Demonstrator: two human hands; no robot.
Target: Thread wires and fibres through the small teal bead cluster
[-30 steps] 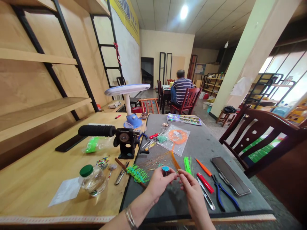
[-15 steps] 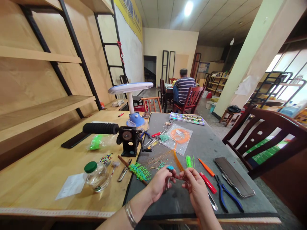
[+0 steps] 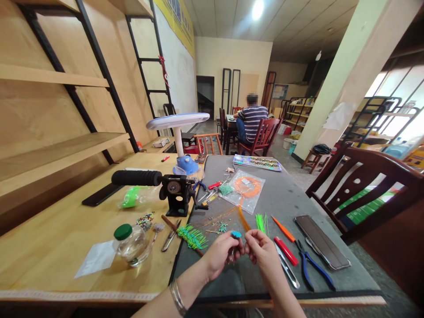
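My left hand (image 3: 218, 256) is closed round a small turquoise-topped piece (image 3: 236, 234), which shows above the thumb and forefinger; its lower part is hidden in the fingers. Close beside it, my right hand (image 3: 265, 251) is closed in a pinch, its fingertips almost meeting the left ones. Whatever those fingertips hold is too small to make out. Just beyond the hands lies a bundle of orange-brown strands (image 3: 244, 218). To its right are bright green strands (image 3: 261, 222). A scatter of small teal beads (image 3: 222, 227) lies left of the hands on the grey mat (image 3: 232, 282).
Right of the hands lie an orange-handled tool (image 3: 283, 228), a red-handled tool (image 3: 285, 251), blue-handled pliers (image 3: 313, 267) and a brown case (image 3: 322, 242). Leftward stand a black hand-crank device (image 3: 177, 194) and a green-lidded jar (image 3: 132, 247). A person (image 3: 252, 119) sits far back.
My right fingertips have shifted slightly up and left, nearer the turquoise piece. That piece has tipped in my left fingers, showing more of its side. The whole view has shifted a little.
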